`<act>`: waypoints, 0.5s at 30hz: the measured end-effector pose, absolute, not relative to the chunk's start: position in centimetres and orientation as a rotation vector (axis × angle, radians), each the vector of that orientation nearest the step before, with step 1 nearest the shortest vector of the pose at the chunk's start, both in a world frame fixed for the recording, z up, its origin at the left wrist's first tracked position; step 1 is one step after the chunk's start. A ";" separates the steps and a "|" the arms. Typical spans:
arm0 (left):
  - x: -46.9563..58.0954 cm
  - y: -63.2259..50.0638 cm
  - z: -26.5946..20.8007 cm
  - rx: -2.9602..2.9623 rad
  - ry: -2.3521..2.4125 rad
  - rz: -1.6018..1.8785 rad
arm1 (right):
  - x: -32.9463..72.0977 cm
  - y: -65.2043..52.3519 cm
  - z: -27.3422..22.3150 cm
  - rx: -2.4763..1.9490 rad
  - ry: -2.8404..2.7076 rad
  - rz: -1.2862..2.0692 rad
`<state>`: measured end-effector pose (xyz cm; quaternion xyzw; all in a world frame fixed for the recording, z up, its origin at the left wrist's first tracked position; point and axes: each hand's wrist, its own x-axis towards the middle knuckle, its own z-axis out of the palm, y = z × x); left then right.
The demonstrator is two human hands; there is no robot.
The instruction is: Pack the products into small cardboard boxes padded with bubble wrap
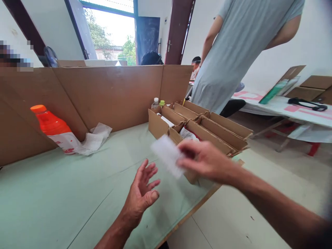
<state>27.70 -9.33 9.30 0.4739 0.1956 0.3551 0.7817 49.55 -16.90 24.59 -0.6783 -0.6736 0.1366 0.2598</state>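
Note:
My right hand (202,159) pinches a white, slightly translucent rectangular packet (168,155) by its right edge. Motion blurs the packet, so its exact kind does not show. It hangs in the air in front of a divided cardboard box (207,133). My left hand (144,193) is held above the green tabletop (85,193), fingers spread and palm turned toward the packet, touching nothing. Inside the box's compartments lie a white item (167,121) and a white and red one (188,134), both partly hidden by the walls.
An orange bottle (55,126) leans at the left beside crumpled white wrap (97,138). Cardboard panels (111,93) wall the table's back. A clear bottle (155,103) stands behind the box. A person in grey (241,45) stands beyond it, near another table (308,119).

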 end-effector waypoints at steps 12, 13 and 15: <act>21.3 -6.2 3.6 0.482 0.888 0.786 | 62.0 2.5 22.7 -2.603 -2.066 0.186; 20.6 -5.6 3.4 0.439 0.930 0.817 | 62.5 3.3 22.2 -2.624 -2.095 0.217; 19.7 -4.4 3.1 0.374 1.001 0.882 | 63.1 4.5 21.3 -2.662 -2.097 0.234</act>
